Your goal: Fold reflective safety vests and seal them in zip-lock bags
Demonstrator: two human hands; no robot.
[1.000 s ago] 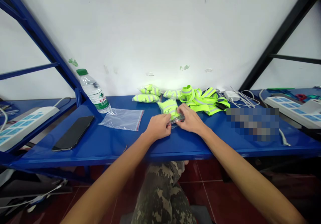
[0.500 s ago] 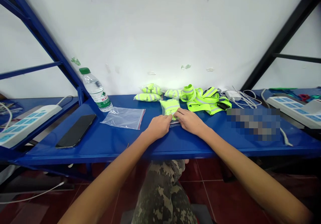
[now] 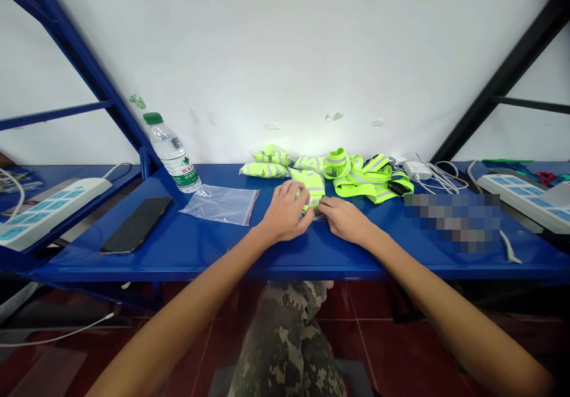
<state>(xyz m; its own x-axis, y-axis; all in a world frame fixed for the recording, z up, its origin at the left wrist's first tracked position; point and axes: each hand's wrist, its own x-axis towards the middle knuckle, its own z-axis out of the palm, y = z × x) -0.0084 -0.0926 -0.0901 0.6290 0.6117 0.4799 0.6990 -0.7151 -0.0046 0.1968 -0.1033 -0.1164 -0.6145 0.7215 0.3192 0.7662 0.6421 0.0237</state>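
Blue painted steel runs across the whole view: the surface (image 3: 214, 254) in front of me is part of a metal shelving frame, with a white wall (image 3: 285, 59) behind it and red floor tiles (image 3: 392, 349) below, where my camouflage trousers (image 3: 285, 349) show. A white power strip (image 3: 48, 213) lies at the far left and another (image 3: 523, 201) at the far right. A black phone (image 3: 136, 225) lies flat, and a water bottle (image 3: 173, 153) leans near the wall. Just right of the bottle lies a flat zip bag (image 3: 220, 205) with a red-edged seal. Against the wall sit three bundled hi-vis vests (image 3: 271, 164), a loose heap of hi-vis straps (image 3: 360, 177) and a white charger (image 3: 416, 170) with its cables. Nearest me, a folded hi-vis vest (image 3: 310, 186) lies between my hands. My left hand (image 3: 285, 212) is half curled over its lower end, and the fingers of my right hand (image 3: 345, 219) are close together at clear plastic beside it. I cannot tell how firmly either hand grips.
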